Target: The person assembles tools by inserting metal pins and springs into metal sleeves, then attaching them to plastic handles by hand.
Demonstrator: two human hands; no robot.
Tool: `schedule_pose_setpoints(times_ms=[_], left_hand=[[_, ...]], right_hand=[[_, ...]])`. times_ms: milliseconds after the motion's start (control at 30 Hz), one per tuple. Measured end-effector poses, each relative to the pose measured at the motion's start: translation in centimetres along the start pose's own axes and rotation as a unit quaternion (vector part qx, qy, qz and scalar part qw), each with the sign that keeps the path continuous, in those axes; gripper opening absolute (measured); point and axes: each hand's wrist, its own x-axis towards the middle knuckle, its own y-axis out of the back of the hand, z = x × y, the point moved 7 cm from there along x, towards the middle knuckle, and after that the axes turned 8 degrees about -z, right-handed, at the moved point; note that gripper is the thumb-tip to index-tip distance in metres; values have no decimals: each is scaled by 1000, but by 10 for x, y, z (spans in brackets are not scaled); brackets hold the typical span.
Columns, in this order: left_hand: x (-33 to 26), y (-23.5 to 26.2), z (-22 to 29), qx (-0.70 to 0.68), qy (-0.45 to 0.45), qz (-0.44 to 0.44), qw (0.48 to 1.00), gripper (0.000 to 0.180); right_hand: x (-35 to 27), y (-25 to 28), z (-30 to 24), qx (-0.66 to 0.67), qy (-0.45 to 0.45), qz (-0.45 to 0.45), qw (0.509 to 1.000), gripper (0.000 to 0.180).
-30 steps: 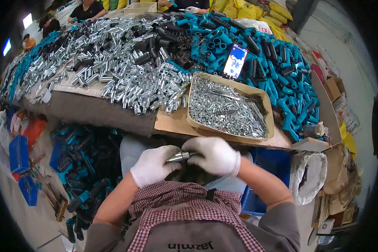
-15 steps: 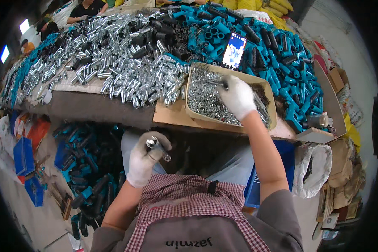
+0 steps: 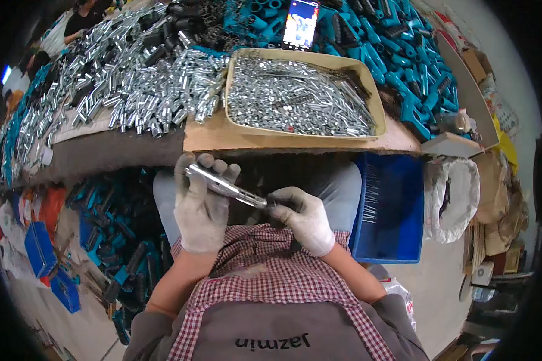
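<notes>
Above my lap, my left hand point(image 3: 202, 210), in a white glove with grey fingertips, is turned palm up with its fingers curled around a shiny silver metal tube point(image 3: 223, 186). The tube slants down toward the right and narrows into a slotted section near its right end. My right hand point(image 3: 304, 219), gloved the same way, pinches something dark at that end between thumb and fingers. Its fingertips hide most of the dark piece. On the table in front stands a cream tray point(image 3: 379, 117) of small metal parts and thin pins.
Silver tubes point(image 3: 168, 90) are heaped on the table's left, teal plastic housings point(image 3: 397, 60) on the right. A lit phone point(image 3: 300, 24) stands behind the tray. Right of my legs is a blue bin point(image 3: 394, 240), beside a white sack point(image 3: 451, 198). Teal-and-black parts point(image 3: 126, 265) pile up at lower left.
My right hand has come from the tray down to the tube's right end. The left hand has turned its palm up, the tube now lying slantwise. The view has tilted down and shifted.
</notes>
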Motion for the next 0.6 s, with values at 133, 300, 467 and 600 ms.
schedule_pose_setpoints(times_ms=[133,300,467,600], left_hand=[[-8,3,-10,94,56,48,993,30],[-6,-4,1,591,181,-156,770,23],[-27,-36,-28,696,124,-393,588,36],[-34,-31,-48,703,183,-419,544,36]], right_hand=[[0,-4,15,273,-79,-55,957,34],[-7,19,44,273,-94,-84,954,36],[-11,13,37,-14,-45,-113,992,29],[-22,42,46,-58,24,-148,987,33]])
